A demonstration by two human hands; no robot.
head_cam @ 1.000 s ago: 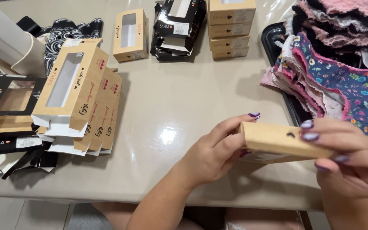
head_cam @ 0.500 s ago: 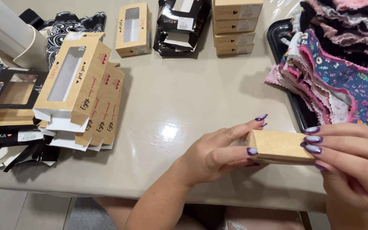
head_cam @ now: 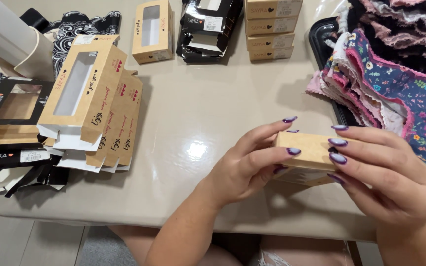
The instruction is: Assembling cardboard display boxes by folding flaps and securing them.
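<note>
We hold a small kraft cardboard box (head_cam: 307, 151) just above the near edge of the table (head_cam: 208, 98), both grips clamped on it: our left hand (head_cam: 245, 165) pinches its left end, our right hand (head_cam: 385, 170) wraps its right end. A stack of flat windowed boxes (head_cam: 92, 106) lies to the left, and floral underwear (head_cam: 400, 93) is piled in a black tray (head_cam: 321, 44) on the right.

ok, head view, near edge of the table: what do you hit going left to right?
Black flat boxes → stack of kraft window boxes → left hand → small kraft box held between both hands → right hand, with floral fabric just beyond it.
</note>
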